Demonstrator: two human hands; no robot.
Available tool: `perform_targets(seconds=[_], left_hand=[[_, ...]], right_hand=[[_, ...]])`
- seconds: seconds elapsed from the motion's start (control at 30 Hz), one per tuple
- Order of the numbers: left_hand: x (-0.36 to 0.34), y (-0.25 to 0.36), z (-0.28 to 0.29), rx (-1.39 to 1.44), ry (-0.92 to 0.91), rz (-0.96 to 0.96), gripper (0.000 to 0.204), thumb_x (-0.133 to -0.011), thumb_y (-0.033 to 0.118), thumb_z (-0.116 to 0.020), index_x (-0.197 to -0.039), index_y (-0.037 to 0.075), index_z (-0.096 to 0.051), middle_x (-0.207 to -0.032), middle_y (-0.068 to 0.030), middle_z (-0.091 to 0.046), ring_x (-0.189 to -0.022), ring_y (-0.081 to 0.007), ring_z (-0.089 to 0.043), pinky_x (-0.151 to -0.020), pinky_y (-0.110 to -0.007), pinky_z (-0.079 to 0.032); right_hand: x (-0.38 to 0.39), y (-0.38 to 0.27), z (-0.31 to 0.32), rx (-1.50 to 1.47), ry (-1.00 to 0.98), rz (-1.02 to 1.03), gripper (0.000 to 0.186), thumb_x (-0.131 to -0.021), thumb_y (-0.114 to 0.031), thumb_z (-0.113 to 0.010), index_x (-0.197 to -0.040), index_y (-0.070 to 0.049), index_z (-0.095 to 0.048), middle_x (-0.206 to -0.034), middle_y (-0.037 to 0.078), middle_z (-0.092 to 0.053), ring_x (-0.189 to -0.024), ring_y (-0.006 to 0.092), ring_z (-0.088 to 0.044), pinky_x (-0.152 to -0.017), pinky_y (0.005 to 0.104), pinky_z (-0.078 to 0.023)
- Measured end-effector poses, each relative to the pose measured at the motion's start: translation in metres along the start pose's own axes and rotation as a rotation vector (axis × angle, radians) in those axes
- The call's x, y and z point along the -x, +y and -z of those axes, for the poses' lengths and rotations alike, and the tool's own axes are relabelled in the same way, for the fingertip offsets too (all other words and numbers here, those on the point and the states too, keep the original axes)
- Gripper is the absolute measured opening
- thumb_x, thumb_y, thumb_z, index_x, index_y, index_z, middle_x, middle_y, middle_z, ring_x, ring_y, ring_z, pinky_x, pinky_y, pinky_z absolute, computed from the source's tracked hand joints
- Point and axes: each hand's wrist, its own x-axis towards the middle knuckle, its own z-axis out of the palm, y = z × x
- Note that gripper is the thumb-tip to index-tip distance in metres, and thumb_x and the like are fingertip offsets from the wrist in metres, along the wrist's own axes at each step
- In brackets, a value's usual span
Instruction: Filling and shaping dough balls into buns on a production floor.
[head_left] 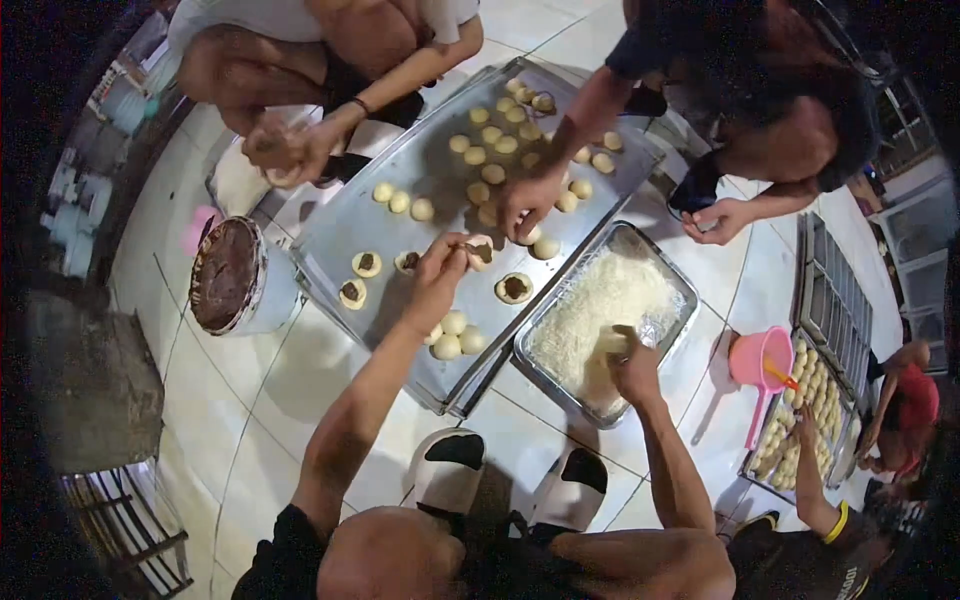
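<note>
My left hand point(440, 278) is closed on a flattened dough piece point(481, 254) with brown filling on it, held above a large metal sheet point(335, 230). Close by on the sheet lie a dough round point(514, 289) topped with filling and a cluster of plain dough balls point(470, 342). Further left are more filled rounds point(353, 293). My right hand point(632, 368) is over a rectangular metal tray point(688, 298) of pale shreds point(570, 330). Its fingers are curled, with what look like shreds between thumb and fingers.
A bucket point(228, 275) of brown filling stands left. Across the sheet, one co-worker's hand point(530, 205) reaches among the dough balls; another person point(300, 150) squats far left. Right are a pink dipper point(762, 355), a tray of shaped dough point(815, 400) and more people.
</note>
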Motion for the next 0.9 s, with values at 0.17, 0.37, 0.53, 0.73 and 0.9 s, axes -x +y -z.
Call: perform_targets(seconds=[0.17, 0.37, 0.53, 0.73, 0.9], left_hand=[[0.017, 0.025, -0.048, 0.952, 0.081, 0.096, 0.028, -0.1, 0.019, -0.049, -0.126, 0.008, -0.051, -0.126, -0.0122, -0.058, -0.107, -0.0234, -0.061, -0.097, -0.035, -0.05], [0.033, 0.027, -0.089, 0.986, -0.039, 0.423, 0.039, -0.102, 0.028, -0.048, -0.132, 0.004, -0.047, -0.132, -0.0144, -0.055, -0.121, -0.0264, -0.055, -0.106, -0.042, -0.045], [0.045, 0.005, -0.108, 0.929, 0.008, 0.487, 0.047, -0.1, 0.036, -0.051, -0.135, 0.006, -0.047, -0.132, -0.0085, -0.054, -0.12, -0.022, -0.055, -0.101, -0.037, -0.047], [0.062, -0.029, -0.127, 0.743, -0.042, 0.418, 0.039, -0.099, 0.022, -0.05, -0.135, 0.006, -0.048, -0.125, -0.0085, -0.058, -0.112, -0.0187, -0.056, -0.097, -0.032, -0.045], [0.065, -0.001, -0.142, 0.479, -0.033, 0.419, 0.038, -0.097, 0.009, -0.05, -0.134, 0.006, -0.048, -0.122, -0.0082, -0.058, -0.111, -0.0172, -0.055, -0.095, -0.028, -0.045]], right_hand=[[-0.004, 0.015, 0.001, 0.05, -0.097, 0.121, 0.019, -0.077, -0.005, -0.063, -0.093, 0.001, -0.069, -0.077, 0.013, -0.068, -0.061, 0.0251, -0.06, -0.06, 0.0315, -0.05], [-0.008, -0.038, 0.043, -0.277, -0.08, -0.142, 0.023, -0.076, -0.002, -0.061, -0.097, 0.006, -0.067, -0.073, 0.01, -0.065, -0.064, 0.0177, -0.061, -0.06, 0.0265, -0.049], [-0.012, -0.061, 0.039, -0.327, -0.138, -0.096, 0.022, -0.077, -0.003, -0.063, -0.098, 0.001, -0.068, -0.078, 0.009, -0.067, -0.065, 0.017, -0.061, -0.061, 0.0248, -0.049], [-0.004, -0.086, 0.014, -0.117, -0.027, 0.263, 0.023, -0.08, -0.005, -0.061, -0.101, -0.001, -0.068, -0.088, 0.013, -0.069, -0.069, 0.0251, -0.061, -0.069, 0.0325, -0.05], [0.005, -0.1, -0.004, 0.069, -0.042, 0.289, 0.033, -0.077, -0.001, -0.062, -0.11, 0.0, -0.064, -0.09, 0.014, -0.067, -0.077, 0.0284, -0.058, -0.074, 0.0359, -0.048]])
